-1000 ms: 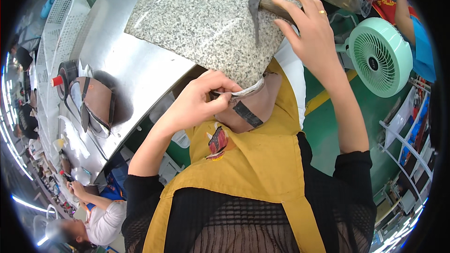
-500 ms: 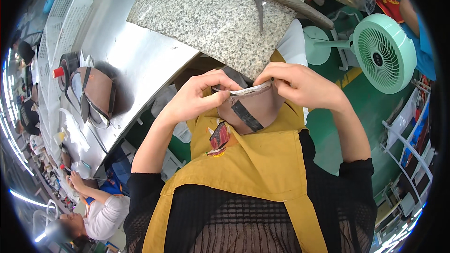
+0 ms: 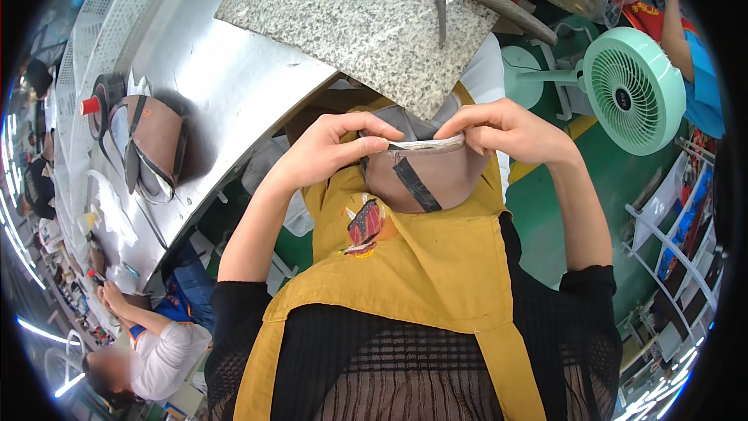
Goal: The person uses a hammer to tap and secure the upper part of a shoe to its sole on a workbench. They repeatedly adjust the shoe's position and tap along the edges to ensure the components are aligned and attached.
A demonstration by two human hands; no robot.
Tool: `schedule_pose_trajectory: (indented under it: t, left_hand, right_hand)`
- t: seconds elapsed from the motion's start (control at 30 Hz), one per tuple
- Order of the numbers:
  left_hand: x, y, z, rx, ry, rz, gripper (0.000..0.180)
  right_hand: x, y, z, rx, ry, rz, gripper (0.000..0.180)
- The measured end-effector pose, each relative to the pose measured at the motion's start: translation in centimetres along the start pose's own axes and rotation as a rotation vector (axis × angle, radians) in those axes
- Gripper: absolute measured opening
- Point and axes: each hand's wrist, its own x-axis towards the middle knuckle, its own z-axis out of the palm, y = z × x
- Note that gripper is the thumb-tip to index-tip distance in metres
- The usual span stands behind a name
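Observation:
A small rounded brown bag (image 3: 432, 175) with a black strip across its side rests in my lap against the mustard apron (image 3: 421, 273). Its upper rim shows a whitish edge band. My left hand (image 3: 335, 148) pinches that rim at its left, thumb and forefinger closed on it. At the rim's right part, my right hand (image 3: 506, 136) grips the edge with bent fingers; some fingertips are hidden. Grey lining shows beyond the rim, near the corner of the stone slab (image 3: 351, 31).
A wooden-handled hammer (image 3: 499, 4) lies on the slab. On the metal table (image 3: 226, 70) stand a similar brown bag (image 3: 156, 140) and a red-capped black container (image 3: 97, 105). A green fan (image 3: 631, 93) stands right. At lower left sits a co-worker (image 3: 167, 351).
The bag has turned slightly, and its rim faces me more evenly. Both hands keep hold of the rim, with my right fingers shifted a little to the right.

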Motion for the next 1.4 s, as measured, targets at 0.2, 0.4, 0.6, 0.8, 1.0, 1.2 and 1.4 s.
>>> schedule_pose_trajectory:
  t: [0.2, 0.4, 0.6, 0.8, 1.0, 1.2, 1.4]
  left_hand:
    - [0.1, -0.7, -0.1, -0.043, -0.023, 0.019, 0.017]
    - [-0.2, -1.2, 0.2, 0.010, -0.011, 0.100, 0.017]
    - [0.1, -2.5, 1.2, 0.120, 0.107, 0.404, 0.019]
    - [-4.1, -2.2, 0.9, 0.481, 0.688, 0.645, 0.016]
    - [-13.0, -2.3, -2.5, 0.898, 1.424, 0.540, 0.023]
    - [-17.1, -5.2, -5.8, 1.074, 1.774, 0.250, 0.025]
    - [-18.1, -5.5, -7.2, 1.021, 1.680, 0.251, 0.022]
  right_hand:
    - [0.1, 0.3, -0.3, 0.068, -0.039, 0.051, 0.032]
    - [0.3, 1.0, 0.7, 0.153, -0.005, -0.009, 0.027]
    - [0.3, 2.0, 2.4, -0.044, 0.182, 0.051, 0.020]
    - [0.5, 1.0, 2.7, -0.032, 0.187, 0.078, 0.012]
    - [0.7, 0.5, 2.3, -0.039, 0.185, 0.086, 0.013]
    - [-0.7, -1.3, -0.2, -0.003, 0.186, 0.061, 0.014]
    - [-3.6, -1.6, -2.5, 0.118, 0.202, -0.109, 0.025]
